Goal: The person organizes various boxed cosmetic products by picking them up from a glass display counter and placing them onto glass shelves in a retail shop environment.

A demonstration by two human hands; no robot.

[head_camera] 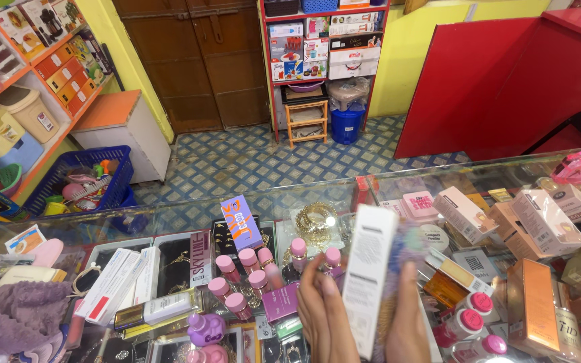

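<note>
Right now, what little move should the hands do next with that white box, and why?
Probably tilt the white box toward the camera. The left hand and right hand hold it upright above the glass counter, and it shows narrow and partly edge-on, so its printed face is hard to see.

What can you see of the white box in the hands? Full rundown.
The white box is tall, narrow and looks like cardboard, with small dark print on the facing side. It appears closed and stands nearly upright, leaning slightly right at the top. The left hand touches its lower left edge; the right hand grips its right side, pressing something fuzzy and multicoloured against it. It is held above the glass counter, over the pink-capped bottles. Its bottom end runs out of frame.
</note>
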